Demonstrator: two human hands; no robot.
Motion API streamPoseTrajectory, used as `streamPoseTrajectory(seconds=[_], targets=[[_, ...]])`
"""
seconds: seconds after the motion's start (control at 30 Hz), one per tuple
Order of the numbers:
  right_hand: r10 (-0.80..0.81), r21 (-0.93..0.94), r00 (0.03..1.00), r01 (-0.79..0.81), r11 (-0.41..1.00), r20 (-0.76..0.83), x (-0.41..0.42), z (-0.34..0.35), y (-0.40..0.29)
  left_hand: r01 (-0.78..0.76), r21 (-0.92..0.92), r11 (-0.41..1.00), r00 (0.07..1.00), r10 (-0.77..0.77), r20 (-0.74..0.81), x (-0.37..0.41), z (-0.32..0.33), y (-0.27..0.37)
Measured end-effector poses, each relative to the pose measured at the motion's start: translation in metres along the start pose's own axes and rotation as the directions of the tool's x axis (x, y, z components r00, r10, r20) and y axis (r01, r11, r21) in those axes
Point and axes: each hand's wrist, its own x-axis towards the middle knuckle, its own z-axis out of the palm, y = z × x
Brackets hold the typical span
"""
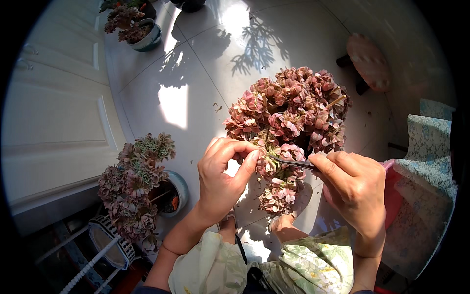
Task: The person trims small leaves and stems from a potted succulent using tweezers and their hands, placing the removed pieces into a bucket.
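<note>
A large pink and green succulent plant with clustered rosettes stands before me on the floor. Thumb and index finger of my left hand pinch together at the plant's left lower rosettes; whether something small is between them cannot be told. Dark metal tweezers are gripped in my right hand, their tips pointing left among the leaves close to my left fingertips. The plant's pot is hidden by its foliage.
A second potted succulent is at the left, beside white cabinet doors. Another plant in a teal-white pot stands at the upper left. To the right are an oval-topped stool, a pink basin and a lace-patterned cloth.
</note>
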Motion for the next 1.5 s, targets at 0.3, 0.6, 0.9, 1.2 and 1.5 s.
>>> streamPoseTrajectory(seconds=[0.3, 0.6, 0.9, 1.2, 1.5], targets=[[-0.2, 0.054, 0.978, 0.198, 0.979, 0.049, -0.01, 0.002, -0.016, -0.15, -0.241, 0.959, 0.978, 0.179, 0.103, -0.026, -0.026, -0.006], [0.036, 0.114, 0.996, -0.045, 0.992, 0.08, -0.002, -0.014, -0.017, -0.103, 0.167, 0.98, 0.979, 0.13, -0.155, -0.024, -0.034, -0.033], [0.013, -0.017, 0.982, -0.01, 1.0, 0.19, 0.018, -0.01, -0.021, -0.466, 0.186, 0.865, 0.88, 0.474, -0.001, -0.001, -0.012, -0.031], [0.03, -0.082, 0.988, -0.018, 0.996, 0.148, 0.018, -0.005, -0.01, -0.41, 0.171, 0.896, 0.91, 0.414, 0.016, -0.003, -0.012, -0.039], [0.079, -0.035, 0.989, -0.075, 0.997, 0.125, 0.021, -0.008, -0.008, -0.535, 0.201, 0.821, 0.844, 0.53, 0.083, -0.008, -0.011, -0.042]])
